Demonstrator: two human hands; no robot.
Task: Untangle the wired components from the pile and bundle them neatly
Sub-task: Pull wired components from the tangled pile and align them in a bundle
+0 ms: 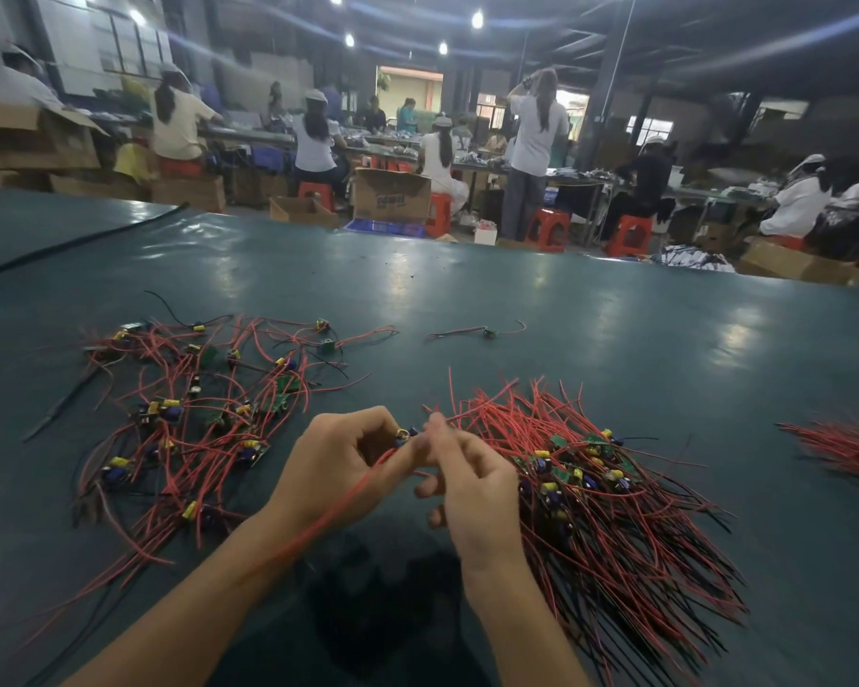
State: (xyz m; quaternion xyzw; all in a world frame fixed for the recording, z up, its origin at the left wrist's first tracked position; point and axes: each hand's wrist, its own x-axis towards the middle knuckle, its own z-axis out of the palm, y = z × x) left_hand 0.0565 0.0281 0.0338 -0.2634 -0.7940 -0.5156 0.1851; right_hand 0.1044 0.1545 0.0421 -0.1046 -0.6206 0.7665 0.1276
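Wired component (403, 436) | in left hand (338, 468) grip | right hand (472, 483) pinching just beside

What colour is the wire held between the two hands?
Red; the wire shows best in the head view.

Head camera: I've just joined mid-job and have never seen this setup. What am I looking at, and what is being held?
There is no machine here. One camera worn on a person's head looks forward and down at their bare hands. The left hand grips a small wired component, and its red wire trails back toward the person. The right hand pinches the same piece. On the green table, a tangled pile lies to the left, a straightened bundle to the right, and one loose component farther back. Other workers sit behind.
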